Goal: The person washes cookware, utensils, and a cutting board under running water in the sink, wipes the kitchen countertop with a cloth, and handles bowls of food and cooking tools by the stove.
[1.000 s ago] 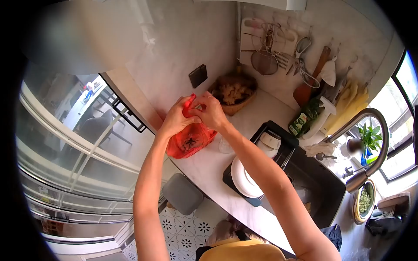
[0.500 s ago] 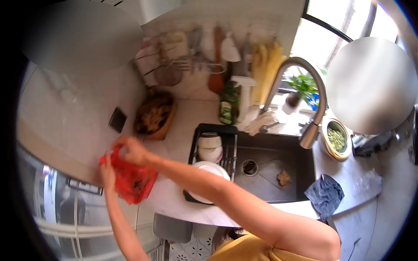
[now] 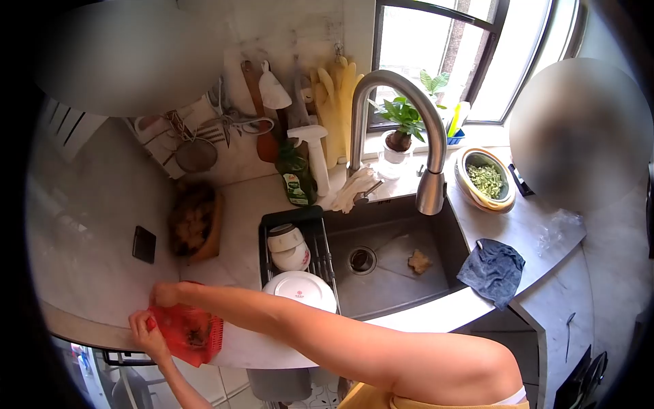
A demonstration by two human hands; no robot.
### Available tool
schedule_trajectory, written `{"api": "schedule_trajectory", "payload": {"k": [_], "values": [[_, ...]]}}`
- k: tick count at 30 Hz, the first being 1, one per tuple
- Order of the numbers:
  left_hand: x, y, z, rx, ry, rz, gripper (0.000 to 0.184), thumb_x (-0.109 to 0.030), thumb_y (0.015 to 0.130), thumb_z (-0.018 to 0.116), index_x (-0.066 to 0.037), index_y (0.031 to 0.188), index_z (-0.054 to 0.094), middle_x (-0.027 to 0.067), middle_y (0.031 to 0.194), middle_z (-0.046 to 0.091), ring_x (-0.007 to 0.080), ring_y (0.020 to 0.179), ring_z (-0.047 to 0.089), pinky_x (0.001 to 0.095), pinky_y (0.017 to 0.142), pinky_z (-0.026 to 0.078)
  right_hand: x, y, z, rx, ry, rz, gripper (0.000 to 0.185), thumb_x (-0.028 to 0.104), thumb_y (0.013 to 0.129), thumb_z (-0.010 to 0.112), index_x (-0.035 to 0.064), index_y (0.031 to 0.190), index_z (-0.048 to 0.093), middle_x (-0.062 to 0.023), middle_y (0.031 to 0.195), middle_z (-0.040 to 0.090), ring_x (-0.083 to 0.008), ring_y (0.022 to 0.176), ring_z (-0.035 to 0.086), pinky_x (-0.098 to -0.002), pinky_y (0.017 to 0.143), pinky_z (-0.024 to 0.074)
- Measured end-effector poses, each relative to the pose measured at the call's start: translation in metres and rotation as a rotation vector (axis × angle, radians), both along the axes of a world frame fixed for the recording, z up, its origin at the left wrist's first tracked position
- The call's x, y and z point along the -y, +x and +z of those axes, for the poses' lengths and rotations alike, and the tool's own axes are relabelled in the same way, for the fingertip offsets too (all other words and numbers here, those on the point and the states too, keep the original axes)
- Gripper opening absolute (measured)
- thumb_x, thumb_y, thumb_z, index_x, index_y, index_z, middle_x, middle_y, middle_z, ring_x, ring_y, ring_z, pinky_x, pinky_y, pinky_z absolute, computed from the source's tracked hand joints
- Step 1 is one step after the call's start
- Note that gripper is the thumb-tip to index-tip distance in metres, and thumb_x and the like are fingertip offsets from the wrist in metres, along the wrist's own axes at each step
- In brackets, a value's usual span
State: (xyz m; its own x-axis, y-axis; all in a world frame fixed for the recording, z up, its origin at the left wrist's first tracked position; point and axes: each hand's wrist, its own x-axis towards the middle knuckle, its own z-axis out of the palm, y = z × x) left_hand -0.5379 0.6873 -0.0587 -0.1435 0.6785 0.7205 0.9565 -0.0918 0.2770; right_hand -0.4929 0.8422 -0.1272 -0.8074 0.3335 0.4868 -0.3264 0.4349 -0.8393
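Observation:
A red plastic bag (image 3: 187,334) with dark contents rests at the counter's left end, a red ribbed edge on its right side. My left hand (image 3: 148,334) is closed round a bunched part of the red bag at its left. Just above, my right hand (image 3: 165,296) touches the bag's upper left edge with fingers curled; what it pinches, if anything, is hidden. The right forearm crosses over the front of the counter.
Right of the bag, a dish rack (image 3: 295,213) holds bowls and a white plate (image 3: 301,289). Beyond are the sink (image 3: 388,266), a curved faucet (image 3: 430,191), a dark cloth (image 3: 492,270) and a bowl of chopped greens (image 3: 485,180). A basket (image 3: 212,225) stands behind the bag.
The view has swung right, so the bag and both hands appear farther left and lower. Both hands stay at the bag's top; my right hand's fingers have shifted along it.

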Motion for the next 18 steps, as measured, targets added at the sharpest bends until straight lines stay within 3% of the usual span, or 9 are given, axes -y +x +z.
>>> {"api": "schedule_trajectory", "payload": {"k": [1,5,7,10,12,14,15,16,18], "values": [[0.0,0.004,-0.001,-0.022,0.047,0.015,0.01,0.009,0.076,0.063,0.001,0.081,0.059,0.0096,0.088,0.056,0.025,0.081,0.057,0.033,0.072,0.048,0.007,0.018,0.019,0.207,-0.029,-0.073,0.025,0.013,0.076,0.053,0.0015,0.089,0.07,-0.0193,0.088,0.066,-0.0299,0.083,0.063,-0.0404,0.091,0.0435],[0.007,0.008,-0.006,0.06,0.11,0.132,0.009,0.0,0.076,0.069,-0.001,0.085,0.066,0.0107,0.088,0.063,0.0247,0.079,0.06,0.0342,0.07,0.049,0.027,0.053,0.058,0.215,0.112,-0.331,0.019,0.014,0.077,0.056,0.0054,0.084,0.072,-0.0159,0.087,0.066,-0.0269,0.09,0.061,-0.0488,0.102,0.0343],[0.012,0.008,-0.014,0.114,0.136,0.282,0.011,-0.006,0.077,0.072,0.0,0.086,0.069,0.0111,0.088,0.067,0.0243,0.077,0.062,0.0338,0.072,0.05,0.03,0.057,0.055,0.203,0.654,-0.7,0.014,0.015,0.076,0.058,0.0101,0.078,0.072,-0.0113,0.088,0.065,-0.0257,0.101,0.055,-0.0554,0.109,0.0214],[0.037,-0.014,-0.049,0.343,-0.007,0.552,0.021,-0.017,0.078,0.074,0.001,0.089,0.07,0.0107,0.09,0.07,0.0209,0.08,0.065,0.0328,0.075,0.051,0.008,0.077,0.026,0.429,0.633,-0.867,0.014,0.014,0.075,0.058,0.0127,0.078,0.072,-0.0082,0.091,0.063,-0.0266,0.108,0.05,-0.0539,0.112,0.0166],[0.051,-0.027,-0.076,0.325,-0.104,0.412,0.026,-0.027,0.084,0.069,-0.002,0.091,0.07,0.0089,0.091,0.07,0.0226,0.081,0.063,0.0323,0.077,0.049,0.008,0.125,0.022,0.525,0.569,-0.807,0.018,0.013,0.073,0.06,0.0079,0.087,0.07,-0.0116,0.101,0.061,-0.0297,0.107,0.05,-0.05,0.109,0.0238],[0.056,-0.043,-0.093,0.378,-0.104,0.349,0.033,-0.026,0.084,0.069,-0.001,0.106,0.066,0.0113,0.106,0.066,0.0221,0.095,0.061,0.0324,0.087,0.047,0.02,0.158,0.007,0.033,0.407,-0.822,0.027,0.018,0.076,0.063,0.0063,0.1,0.066,-0.0134,0.111,0.057,-0.032,0.106,0.048,-0.0467,0.101,0.0312],[0.05,-0.023,-0.089,0.177,0.035,0.366,0.034,-0.021,0.085,0.067,-0.001,0.112,0.061,0.0126,0.113,0.062,0.0232,0.1,0.059,0.034,0.091,0.045,0.032,0.204,0.014,0.003,0.332,-0.754,0.029,0.019,0.077,0.063,0.005,0.102,0.063,-0.0148,0.113,0.055,-0.0329,0.106,0.047,-0.0458,0.098,0.0337],[0.048,-0.002,-0.081,0.122,0.16,0.313,0.037,-0.018,0.085,0.068,0.0,0.114,0.056,0.0133,0.109,0.06,0.0235,0.095,0.058,0.0347,0.086,0.046,0.052,0.256,0.02,-0.032,0.258,-0.685,0.031,0.02,0.078,0.064,0.0036,0.104,0.061,-0.0162,0.116,0.053,-0.0338,0.106,0.046,-0.0448,0.095,0.0363],[0.043,0.087,-0.028,0.143,0.379,0.145,0.047,-0.014,0.081,0.071,0.003,0.116,0.045,0.0141,0.093,0.057,0.0234,0.075,0.06,0.035,0.068,0.053,0.083,0.345,-0.029,-0.054,0.337,-0.888,0.023,0.026,0.079,0.067,0.0034,0.079,0.064,-0.0147,0.117,0.055,-0.0333,0.112,0.047,-0.0441,0.092,0.0399]]}}
